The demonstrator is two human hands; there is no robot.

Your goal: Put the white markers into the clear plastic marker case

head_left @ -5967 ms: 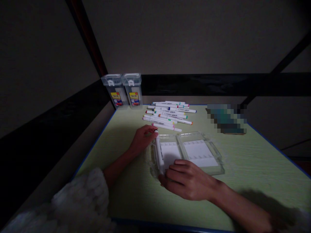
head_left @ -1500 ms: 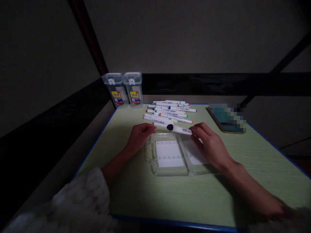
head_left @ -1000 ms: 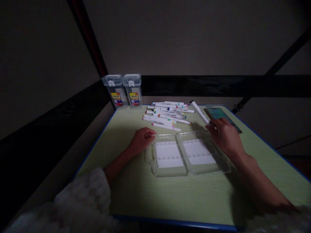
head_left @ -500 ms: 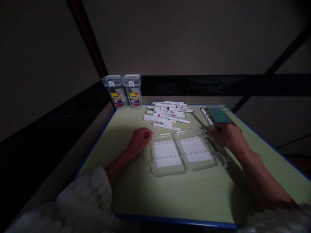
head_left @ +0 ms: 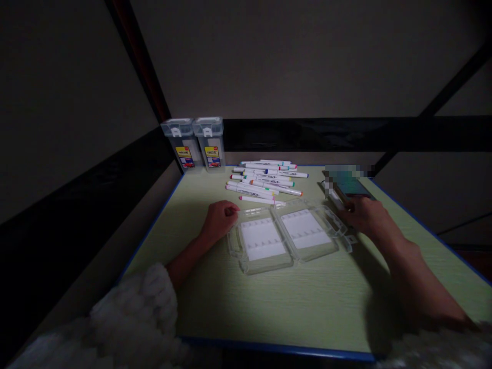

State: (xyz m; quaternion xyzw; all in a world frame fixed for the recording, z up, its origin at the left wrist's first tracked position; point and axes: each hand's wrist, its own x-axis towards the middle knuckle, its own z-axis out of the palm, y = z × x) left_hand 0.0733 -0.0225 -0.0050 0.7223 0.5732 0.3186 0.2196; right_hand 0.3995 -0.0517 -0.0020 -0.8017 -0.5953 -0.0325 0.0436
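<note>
Since half a second ago, the white marker (head_left: 335, 198) has been lowered farther beside the phone (head_left: 350, 185), and the clear case (head_left: 268, 267) has been nudged toward 12 o'clock. Hours are read from the case, with 12 pointing away from the wearer.

Everything is carried by the pale green tabletop (head_left: 280, 310). On it the case is laid open, with a white insert seen in each half. A loose pile of markers (head_left: 265, 181) is spread at 12 o'clock, and two lidded containers (head_left: 208, 146) are stood upright at 10 to 11. The phone, partly pixelated, is laid flat at 2.

The left grip (head_left: 221, 221) is placed at 9 to 10, curled at the case's far corner; whether the corner is pinched cannot be told.

The right grip (head_left: 367, 214) is closed at 2 to 3, its fingertips clamped on the white marker's near end. From that grip, the marker is pointed toward 11 o'clock, along the phone's left edge; its far end is blurred by pixelation.
</note>
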